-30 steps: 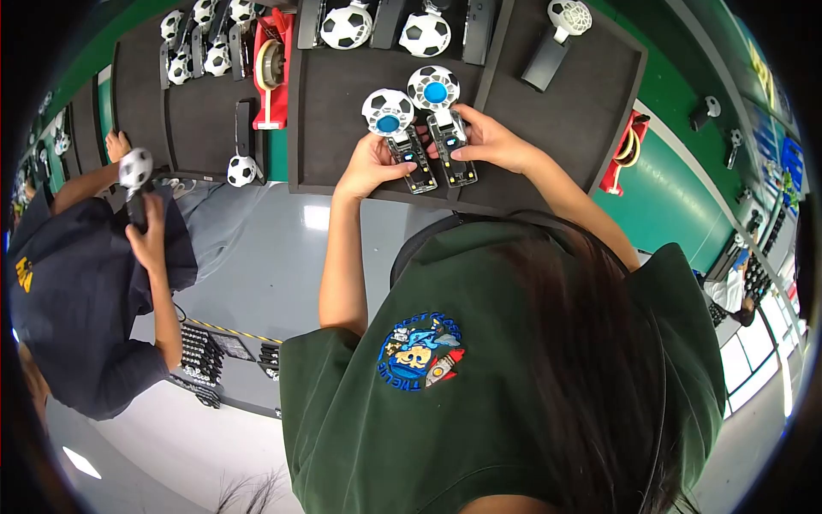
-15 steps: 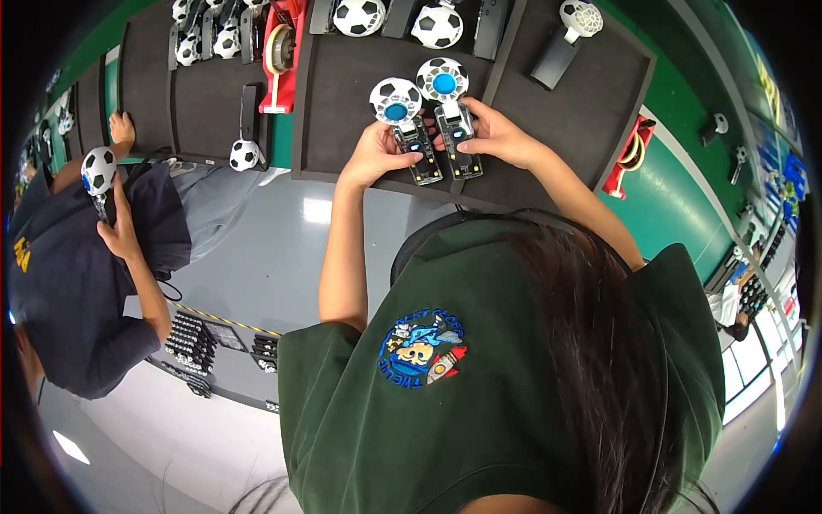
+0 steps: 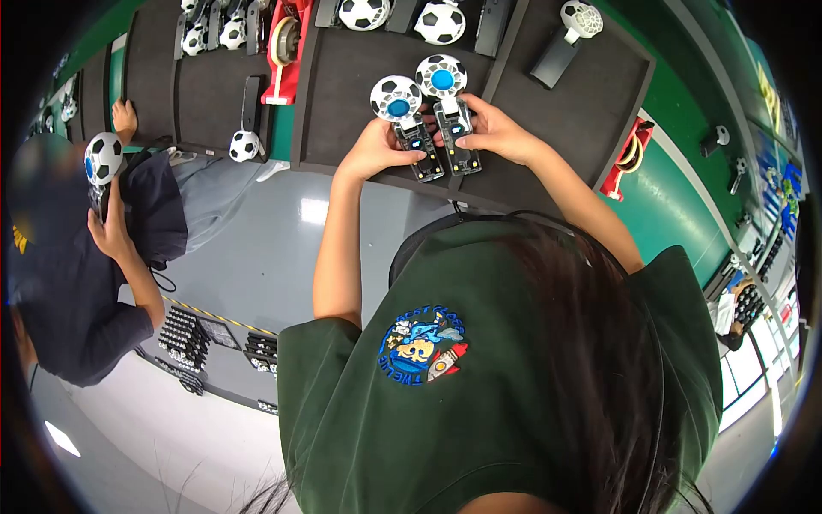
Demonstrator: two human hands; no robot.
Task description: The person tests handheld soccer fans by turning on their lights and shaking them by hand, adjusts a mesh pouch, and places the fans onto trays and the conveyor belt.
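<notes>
My left hand (image 3: pixel 377 151) grips a handheld fan (image 3: pixel 417 147) with a round soccer-ball-patterned head and a blue centre. Its dark, see-through handle has small lights showing, and my thumb lies across it. In my right hand (image 3: pixel 497 134) is a second soccer-ball fan (image 3: pixel 442 64) of the same kind, its thumb also on the handle. The two fans stand side by side, heads away from me, the right one slightly farther forward. Some fingers are hidden behind the handles.
Both fans are over a dark divided tray (image 3: pixel 342 81). More soccer-ball fans (image 3: pixel 440 24) lie at its far side, and one (image 3: pixel 561 51) in the right compartment. Red tape dispensers (image 3: pixel 281 81) flank it. At left, a co-worker's hand (image 3: pixel 110 230) holds another fan.
My hands and both fans stay nearly in place, with the left fan's head turned slightly. At left, the co-worker's fan has risen a little and turned.
</notes>
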